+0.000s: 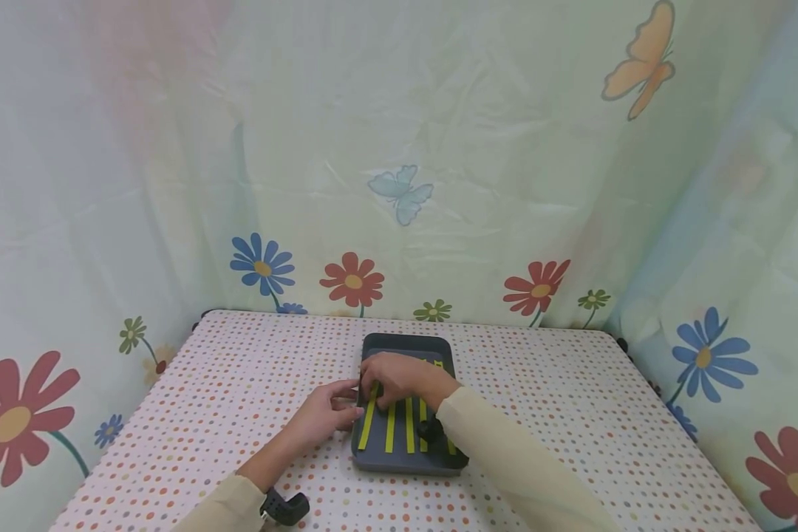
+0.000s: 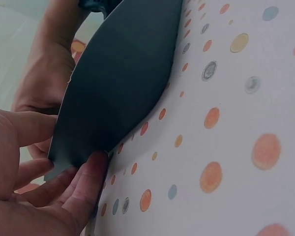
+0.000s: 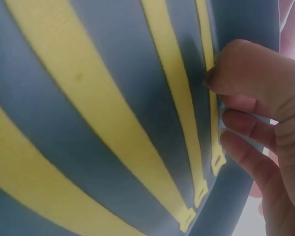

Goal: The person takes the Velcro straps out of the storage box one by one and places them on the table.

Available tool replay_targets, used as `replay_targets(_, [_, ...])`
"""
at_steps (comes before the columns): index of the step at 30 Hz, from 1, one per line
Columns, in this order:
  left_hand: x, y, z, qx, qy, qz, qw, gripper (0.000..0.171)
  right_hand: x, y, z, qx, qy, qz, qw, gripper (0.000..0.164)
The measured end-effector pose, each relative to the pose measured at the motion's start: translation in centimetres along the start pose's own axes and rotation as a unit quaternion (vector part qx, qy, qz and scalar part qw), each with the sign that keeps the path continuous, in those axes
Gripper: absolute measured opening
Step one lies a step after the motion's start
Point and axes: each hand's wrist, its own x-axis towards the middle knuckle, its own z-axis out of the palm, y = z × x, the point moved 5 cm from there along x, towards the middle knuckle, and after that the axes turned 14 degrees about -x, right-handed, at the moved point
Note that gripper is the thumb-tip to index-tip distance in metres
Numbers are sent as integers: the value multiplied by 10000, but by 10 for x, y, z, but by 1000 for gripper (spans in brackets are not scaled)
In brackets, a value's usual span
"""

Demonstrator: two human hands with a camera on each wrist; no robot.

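Observation:
A dark blue-grey rectangular tray [image 1: 408,467] lies on the dotted table, with several yellow straps [image 1: 390,432] laid lengthwise in it, side by side. In the right wrist view, the straps have slotted end tabs. My right hand [image 1: 402,374] reaches over the tray to the leftmost strap [image 3: 214,110]; its thumb and fingertips are on either side of that strap and pinch it, close to the tray wall. Outside the tray, my left hand [image 1: 324,414] rests fairly straight fingers [image 2: 91,179] against the left wall. My right forearm hides part of the straps on the right.
The table [image 1: 259,347] has a white cover with coloured dots. Behind and beside it hangs a curtain [image 1: 439,111] printed with flowers and butterflies. Black wrist devices [image 1: 284,508] sit on both wrists; the right one hangs over the tray.

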Motion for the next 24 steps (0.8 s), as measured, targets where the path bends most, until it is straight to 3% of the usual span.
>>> replay_targets(11, [0, 0, -1, -13, -38, -19, 10000, 65, 3, -5, -2, -596, 31, -157, 9981, 14])
replay_targets(24, [-1, 0, -1, -3, -62, -43, 10000, 65, 0, -3, 1, -254, 161, -86, 9995, 14])
